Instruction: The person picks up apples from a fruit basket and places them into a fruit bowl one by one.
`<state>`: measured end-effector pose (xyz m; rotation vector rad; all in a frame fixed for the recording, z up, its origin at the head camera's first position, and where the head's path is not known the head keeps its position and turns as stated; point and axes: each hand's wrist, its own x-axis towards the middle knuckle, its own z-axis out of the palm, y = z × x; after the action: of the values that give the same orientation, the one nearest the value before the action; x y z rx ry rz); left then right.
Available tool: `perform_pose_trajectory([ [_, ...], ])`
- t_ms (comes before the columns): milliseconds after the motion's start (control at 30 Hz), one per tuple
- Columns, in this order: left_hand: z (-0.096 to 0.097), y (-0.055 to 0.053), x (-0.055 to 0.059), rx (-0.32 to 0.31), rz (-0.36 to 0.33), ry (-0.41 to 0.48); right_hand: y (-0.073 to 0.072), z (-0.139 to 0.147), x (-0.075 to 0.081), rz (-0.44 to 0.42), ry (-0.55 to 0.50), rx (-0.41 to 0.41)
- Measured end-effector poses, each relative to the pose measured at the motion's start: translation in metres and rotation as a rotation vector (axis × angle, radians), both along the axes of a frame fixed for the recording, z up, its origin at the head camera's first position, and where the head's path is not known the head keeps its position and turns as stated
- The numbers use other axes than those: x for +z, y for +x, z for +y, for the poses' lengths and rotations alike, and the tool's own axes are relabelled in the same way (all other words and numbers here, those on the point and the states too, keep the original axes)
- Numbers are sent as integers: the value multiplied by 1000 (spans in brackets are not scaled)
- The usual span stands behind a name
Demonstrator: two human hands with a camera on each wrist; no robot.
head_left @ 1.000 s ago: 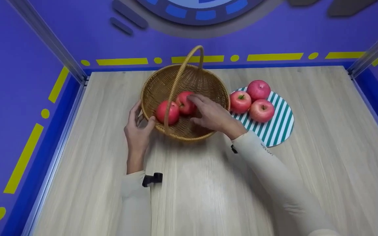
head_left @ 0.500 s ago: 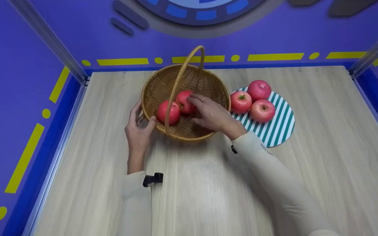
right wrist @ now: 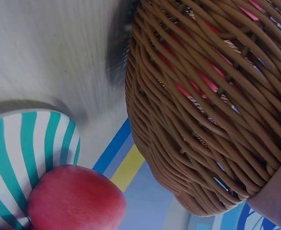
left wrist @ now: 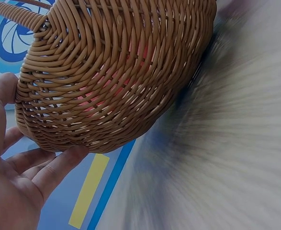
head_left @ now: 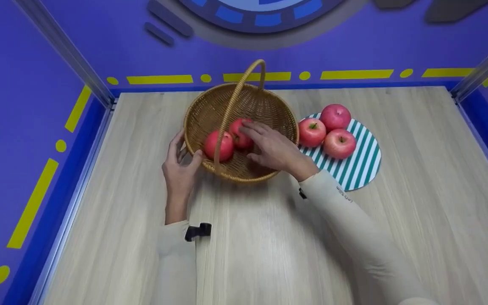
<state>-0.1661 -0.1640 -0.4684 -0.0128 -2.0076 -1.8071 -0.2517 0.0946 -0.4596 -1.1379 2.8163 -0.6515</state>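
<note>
A brown wicker basket (head_left: 280, 116) with an arched handle sits on the table, holding two red apples. My left hand (head_left: 179, 169) grips its left side, thumb at the rim and fingers along the outside wall; the left wrist view shows those fingertips against the weave. Inside the basket, the fingers of my right hand (head_left: 275, 148) lie over the right-hand apple (head_left: 239, 140), while its thumb stays apart below. Beside it, partly behind the handle, is the left-hand apple (head_left: 226, 149). In the right wrist view the basket wall hides most of that hand.
Right of the basket lies a round green-and-white striped mat (head_left: 364, 165). Three apples sit on it: a left one (head_left: 311, 132), a back one (head_left: 335, 117) and a front one (head_left: 339, 144). Blue walls (head_left: 151, 55) enclose the wooden table (head_left: 248, 237).
Both hands, the basket and the apples keep nearly the same places. My right hand's fingers shift slightly over the apple. The whole head view drifts a little.
</note>
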Motion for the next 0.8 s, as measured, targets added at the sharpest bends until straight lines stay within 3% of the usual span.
perform_pose_trajectory([
  [400,-1,-1,-2,9,2,-4,-2,-5,1,33,25,-61],
  [600,-1,-1,-4,7,-36,-15,-4,-8,0,29,52,-32],
  [800,-4,-8,-17,13,-32,-4,-4,-10,0,25,37,-34],
])
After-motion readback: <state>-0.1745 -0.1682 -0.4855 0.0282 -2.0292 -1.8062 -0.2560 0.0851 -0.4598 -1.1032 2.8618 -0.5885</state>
